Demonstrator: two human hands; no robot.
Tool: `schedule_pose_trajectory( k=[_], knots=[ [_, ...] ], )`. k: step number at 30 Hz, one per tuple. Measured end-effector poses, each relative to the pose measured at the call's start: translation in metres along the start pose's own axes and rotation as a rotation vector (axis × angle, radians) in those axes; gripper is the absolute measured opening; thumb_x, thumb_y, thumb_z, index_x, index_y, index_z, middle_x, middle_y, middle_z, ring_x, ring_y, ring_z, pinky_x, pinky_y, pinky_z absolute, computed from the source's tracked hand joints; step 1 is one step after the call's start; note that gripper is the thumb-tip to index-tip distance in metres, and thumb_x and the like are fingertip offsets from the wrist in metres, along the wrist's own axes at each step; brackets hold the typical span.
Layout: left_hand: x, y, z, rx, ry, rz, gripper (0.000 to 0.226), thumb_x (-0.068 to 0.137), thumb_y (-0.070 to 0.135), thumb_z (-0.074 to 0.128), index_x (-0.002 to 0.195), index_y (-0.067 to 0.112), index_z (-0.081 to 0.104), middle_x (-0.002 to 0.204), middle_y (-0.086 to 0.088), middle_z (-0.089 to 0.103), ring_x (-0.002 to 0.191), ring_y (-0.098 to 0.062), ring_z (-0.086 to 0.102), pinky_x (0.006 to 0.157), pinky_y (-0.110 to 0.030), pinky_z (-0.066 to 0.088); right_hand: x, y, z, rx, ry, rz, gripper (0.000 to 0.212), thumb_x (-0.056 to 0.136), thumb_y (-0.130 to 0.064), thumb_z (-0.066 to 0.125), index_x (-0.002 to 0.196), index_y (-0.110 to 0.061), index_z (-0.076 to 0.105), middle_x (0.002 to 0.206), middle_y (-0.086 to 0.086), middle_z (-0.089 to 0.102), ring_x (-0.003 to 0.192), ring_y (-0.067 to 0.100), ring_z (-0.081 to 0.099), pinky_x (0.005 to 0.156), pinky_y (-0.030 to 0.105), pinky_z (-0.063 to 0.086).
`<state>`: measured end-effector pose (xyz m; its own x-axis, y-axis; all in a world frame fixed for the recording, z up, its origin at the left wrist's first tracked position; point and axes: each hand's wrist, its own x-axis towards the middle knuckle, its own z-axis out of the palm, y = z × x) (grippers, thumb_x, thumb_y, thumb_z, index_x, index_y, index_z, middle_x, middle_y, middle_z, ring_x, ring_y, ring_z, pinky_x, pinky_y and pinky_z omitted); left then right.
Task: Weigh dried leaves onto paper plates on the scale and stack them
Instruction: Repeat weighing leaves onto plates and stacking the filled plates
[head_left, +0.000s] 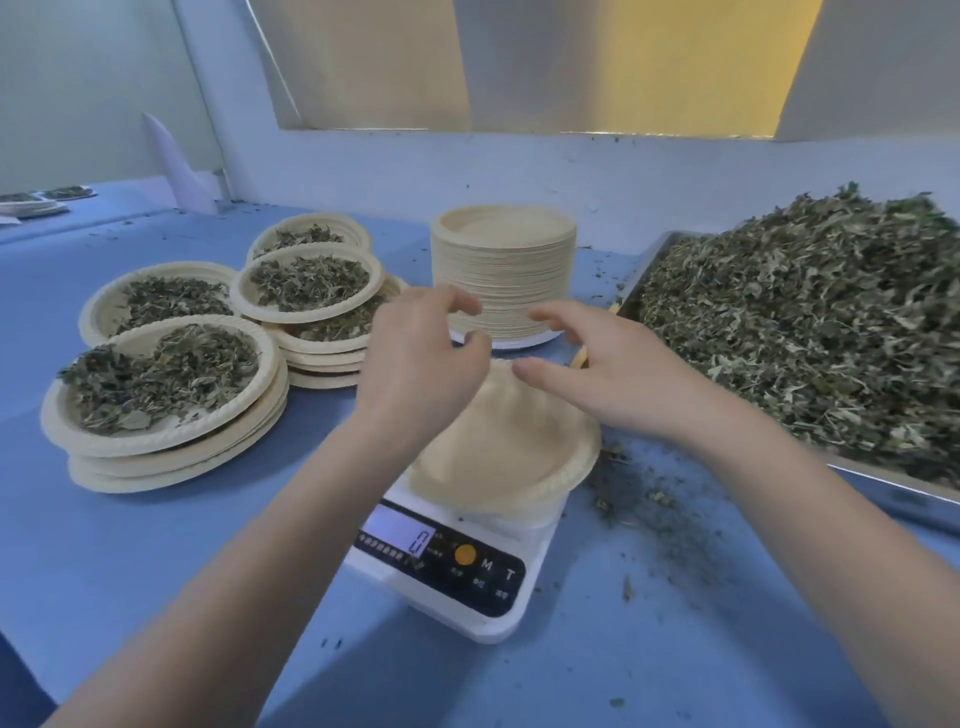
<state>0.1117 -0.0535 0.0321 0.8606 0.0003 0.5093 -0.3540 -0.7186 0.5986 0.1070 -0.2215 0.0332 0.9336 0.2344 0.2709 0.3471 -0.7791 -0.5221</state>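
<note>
Both hands hover above an empty plate (511, 457) that sits on the scale (457, 566) at the middle of the blue desk (156, 571). The left hand (423, 358) has its fingers loosely curled, thumb and fingertips apart, holding nothing. The right hand (605, 364) is spread and relaxed, fingers pointing left toward the other hand, also holding nothing. Whether either hand touches the plate's far rim cannot be told.

The scale is white with a dark panel, an orange button and a lit display showing 0. Just behind the hands stands a tall stack (503, 270) of clean plates.

To the left lie filled plates of dried leaves in several low stacks: the nearest stack (166, 415) at the front, a single-looking plate (156, 304) behind it, and further stacks (311, 291) toward the middle, overlapping one another.

On the right a metal tray (893, 496) holds a large heap of leaves (810, 332), its near corner well apart from the scale. Crumbs (654, 514) of leaf lie scattered on the desk between scale and tray.

At the far left edge, more plates (36, 202) rest on a separate surface beside a white wall.
</note>
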Motion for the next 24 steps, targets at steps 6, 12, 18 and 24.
schedule_pose_trajectory(
  k=[6, 12, 18, 24],
  knots=[
    [0.021, 0.084, 0.065, 0.011, -0.354, 0.177, 0.029, 0.085, 0.008, 0.048, 0.110, 0.011, 0.062, 0.112, -0.008, 0.064, 0.106, -0.025, 0.057, 0.080, -0.027, 0.038, -0.018, 0.035, -0.041, 0.009, 0.101, 0.030, 0.050, 0.074, -0.024, 0.063, 0.123, -0.024, 0.054, 0.118, -0.004, 0.062, 0.092, 0.006, 0.053, 0.067, 0.014, 0.032],
    [0.041, 0.124, 0.136, 0.109, -0.647, 0.267, 0.057, 0.084, 0.009, 0.052, 0.138, 0.025, 0.041, 0.121, -0.010, 0.054, 0.079, -0.020, 0.060, 0.067, -0.032, 0.048, -0.052, 0.121, -0.094, -0.260, 0.027, 0.399, 0.099, 0.070, -0.056, 0.071, 0.148, -0.020, 0.022, 0.148, 0.008, 0.034, 0.130, 0.024, 0.040, 0.098, 0.031, 0.038],
    [0.061, 0.109, 0.174, 0.183, -0.953, -0.043, 0.103, 0.067, 0.008, 0.061, 0.149, 0.039, 0.007, 0.144, -0.033, 0.029, 0.082, -0.029, 0.061, 0.064, -0.031, 0.045, -0.065, 0.172, -0.109, -0.402, -0.266, 0.717, 0.108, 0.056, -0.061, 0.080, 0.139, -0.010, 0.032, 0.126, 0.013, 0.046, 0.101, 0.026, 0.053, 0.077, 0.033, 0.049],
    [0.052, 0.102, 0.181, 0.003, -1.100, 0.063, 0.102, 0.071, 0.006, 0.068, 0.147, 0.044, 0.012, 0.102, -0.003, 0.064, 0.079, -0.012, 0.062, 0.069, -0.025, 0.050, -0.046, 0.176, -0.098, -0.193, -0.238, 0.452, 0.085, 0.064, -0.044, 0.082, 0.133, -0.018, 0.040, 0.125, 0.002, 0.055, 0.103, 0.017, 0.053, 0.087, 0.031, 0.046]
  ],
)
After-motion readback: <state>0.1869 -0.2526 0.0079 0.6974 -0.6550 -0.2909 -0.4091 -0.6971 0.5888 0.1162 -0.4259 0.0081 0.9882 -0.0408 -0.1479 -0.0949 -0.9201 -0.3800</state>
